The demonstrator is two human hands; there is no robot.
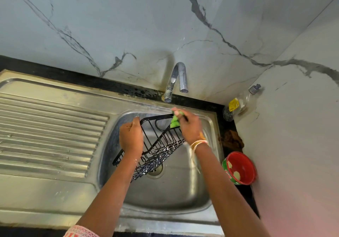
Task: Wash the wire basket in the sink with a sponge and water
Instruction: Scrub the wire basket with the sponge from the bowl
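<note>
Black wire basket (pixel 157 145), tilted above the steel sink (pixel 165 196). Your left hand (pixel 131 136) curls its fingers around the left rim. Your right hand (pixel 189 125) pinches a green sponge (pixel 175 122) against the far rim.

A black wire basket (pixel 156 145) with a speckled black-and-white base; a bright green sponge (pixel 175 120) in the right hand (pixel 189 126). Steel-grey sink (pixel 183 191), ribbed to the left. Right of that hand, a red bowl (pixel 240 169) with a green patterned outside. White, grey-veined wall (pixel 128 26).
</note>
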